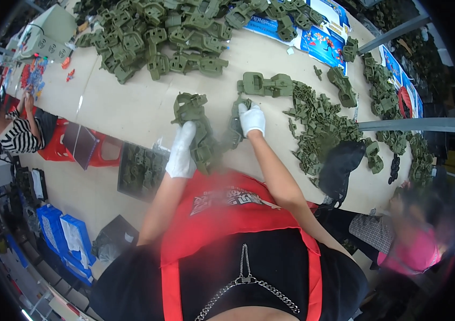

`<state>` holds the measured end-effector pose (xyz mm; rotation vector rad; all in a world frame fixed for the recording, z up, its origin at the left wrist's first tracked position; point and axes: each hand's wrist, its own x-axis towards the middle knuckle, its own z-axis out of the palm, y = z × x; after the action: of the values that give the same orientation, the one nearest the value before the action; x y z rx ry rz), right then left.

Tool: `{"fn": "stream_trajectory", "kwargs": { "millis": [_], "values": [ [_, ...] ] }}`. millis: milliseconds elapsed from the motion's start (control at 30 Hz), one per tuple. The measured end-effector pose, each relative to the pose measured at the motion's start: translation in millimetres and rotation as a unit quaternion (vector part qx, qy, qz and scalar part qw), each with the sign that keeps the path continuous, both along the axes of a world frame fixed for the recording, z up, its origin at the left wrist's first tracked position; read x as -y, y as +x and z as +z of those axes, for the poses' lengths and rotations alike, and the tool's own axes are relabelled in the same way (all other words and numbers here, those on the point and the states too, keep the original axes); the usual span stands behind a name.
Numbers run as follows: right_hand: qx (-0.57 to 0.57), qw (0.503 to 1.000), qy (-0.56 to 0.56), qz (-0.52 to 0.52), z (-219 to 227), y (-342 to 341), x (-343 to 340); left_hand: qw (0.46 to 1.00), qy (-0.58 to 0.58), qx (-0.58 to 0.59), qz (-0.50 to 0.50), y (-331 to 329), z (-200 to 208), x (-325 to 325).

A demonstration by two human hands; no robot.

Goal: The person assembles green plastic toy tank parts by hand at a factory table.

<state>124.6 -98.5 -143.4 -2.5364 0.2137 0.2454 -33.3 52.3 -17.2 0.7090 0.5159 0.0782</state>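
My left hand [183, 151], in a white glove, is closed on the side of an olive-green plastic toy vehicle body [199, 131]. Its far end shows an open frame, and its near end reaches toward my apron. Just to the right, my right hand [252, 119], also gloved, grips a narrow, darker green plastic toy vehicle part [235, 128]. The two pieces are apart. Beyond my right hand lies another green vehicle body [265, 84] on the table. A pile of small green plastic parts [321, 125] spreads to the right of that hand.
A large heap of green vehicle bodies [131, 45] covers the table's far left. Blue printed sheets [321, 45] lie at the back right. A black bag [342, 163] sits at the near right edge. A tray of green parts [142, 171] is below left. People sit on both sides.
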Motion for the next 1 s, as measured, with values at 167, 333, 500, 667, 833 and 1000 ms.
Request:
{"fn": "stream_trajectory", "kwargs": {
  "millis": [167, 333, 500, 667, 833, 1000],
  "values": [
    [0.013, 0.969, 0.086, 0.231, 44, 5, 57, 1.000, 0.002, 0.009, -0.002, 1, 6, -4],
    [-0.031, 0.837, -0.189, 0.512, 83, -6, 66, 0.999, -0.020, -0.018, -0.026, 13, 1, 8],
    [0.153, 0.905, -0.096, 0.385, 63, -62, 91, 0.999, -0.018, -0.032, 0.016, 7, 15, 4],
    [0.004, 0.990, -0.043, -0.133, 29, -34, 99, 0.998, -0.029, -0.001, -0.049, 7, 10, 10],
    [-0.046, 0.997, 0.065, -0.024, -6, -2, 132, 0.997, 0.010, 0.016, -0.074, 19, -5, 22],
    [-0.006, 0.937, 0.327, 0.119, 184, -49, 97, 0.989, 0.088, 0.085, -0.083, 30, 16, 36]
  ]
}}
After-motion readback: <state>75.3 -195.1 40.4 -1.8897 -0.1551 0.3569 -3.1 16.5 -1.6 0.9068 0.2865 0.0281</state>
